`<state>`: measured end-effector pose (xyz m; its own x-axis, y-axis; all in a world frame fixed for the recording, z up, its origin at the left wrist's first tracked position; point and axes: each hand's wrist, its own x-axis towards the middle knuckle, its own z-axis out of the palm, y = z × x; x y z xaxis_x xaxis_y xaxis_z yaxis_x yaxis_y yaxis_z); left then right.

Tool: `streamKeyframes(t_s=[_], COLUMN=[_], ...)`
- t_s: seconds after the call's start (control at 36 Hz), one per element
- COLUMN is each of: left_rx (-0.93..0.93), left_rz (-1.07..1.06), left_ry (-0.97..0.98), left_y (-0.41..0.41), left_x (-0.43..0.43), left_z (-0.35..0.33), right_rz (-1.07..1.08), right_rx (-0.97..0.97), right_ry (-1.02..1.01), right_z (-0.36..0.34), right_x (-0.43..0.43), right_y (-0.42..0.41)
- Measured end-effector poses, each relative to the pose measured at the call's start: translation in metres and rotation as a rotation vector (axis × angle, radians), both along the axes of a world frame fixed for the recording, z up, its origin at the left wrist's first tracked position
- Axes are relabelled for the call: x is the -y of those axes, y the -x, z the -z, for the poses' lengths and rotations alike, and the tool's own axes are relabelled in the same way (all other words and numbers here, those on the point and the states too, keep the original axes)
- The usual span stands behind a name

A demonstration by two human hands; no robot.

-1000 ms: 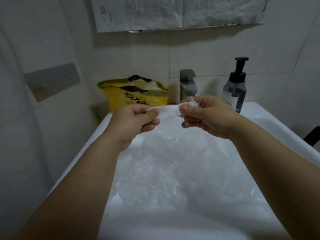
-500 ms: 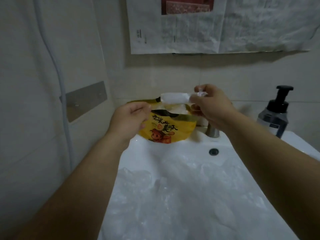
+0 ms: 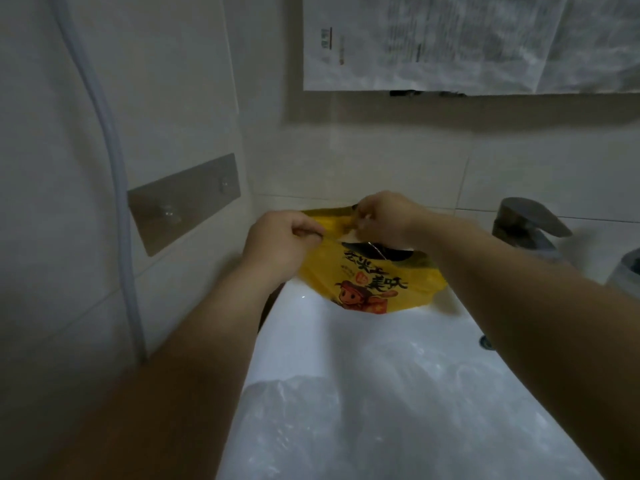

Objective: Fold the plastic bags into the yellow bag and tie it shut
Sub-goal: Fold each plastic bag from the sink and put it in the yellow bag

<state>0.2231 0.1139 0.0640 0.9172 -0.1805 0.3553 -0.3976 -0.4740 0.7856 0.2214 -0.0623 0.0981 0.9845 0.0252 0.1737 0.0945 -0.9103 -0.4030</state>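
A yellow bag with black characters and a cartoon figure stands at the sink's back left corner. My left hand pinches its near left rim. My right hand is curled over the bag's mouth; the folded clear bag it carried is hidden under its fingers, so I cannot tell if it still holds it. A clear plastic bag lies crumpled in the basin near me.
The white sink fills the lower middle. A grey tap stands at the back right, with a pump bottle at the right edge. A metal plate and a hose are on the left wall. Paper sheets hang above.
Both hands moved forward from above the basin to the yellow bag. The right hand carried the folded clear strip to the bag's mouth; the left let go of the strip and took the bag's rim.
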Motion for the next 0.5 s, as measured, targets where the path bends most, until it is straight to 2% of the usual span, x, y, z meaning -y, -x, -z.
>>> streamKeyframes(t_s=[0.11, 0.17, 0.25, 0.33, 0.42, 0.5], left_rx=[0.025, 0.015, -0.013, -0.055, -0.081, -0.106], left_rz=[-0.023, -0.048, -0.074, -0.081, -0.100, -0.120], left_ry=[0.092, 0.147, 0.193, 0.203, 0.194, 0.204], left_y=[-0.009, -0.012, -0.015, -0.016, -0.012, -0.001], left_x=[0.005, 0.008, 0.013, 0.018, 0.022, 0.023], left_z=[0.001, 0.001, 0.001, 0.003, 0.005, 0.005], right_rz=[0.077, 0.096, 0.098, 0.115, 0.109, 0.097], right_rx=[-0.171, -0.220, -0.217, -0.044, 0.134, 0.200], right_ry=[0.289, 0.319, 0.135, -0.130, -0.215, -0.267], right_z=[0.001, -0.002, -0.011, -0.020, -0.027, -0.026], right_x=[0.000, 0.005, 0.014, 0.022, 0.025, 0.025], right_y=[-0.005, -0.005, 0.004, 0.016, 0.032, 0.051])
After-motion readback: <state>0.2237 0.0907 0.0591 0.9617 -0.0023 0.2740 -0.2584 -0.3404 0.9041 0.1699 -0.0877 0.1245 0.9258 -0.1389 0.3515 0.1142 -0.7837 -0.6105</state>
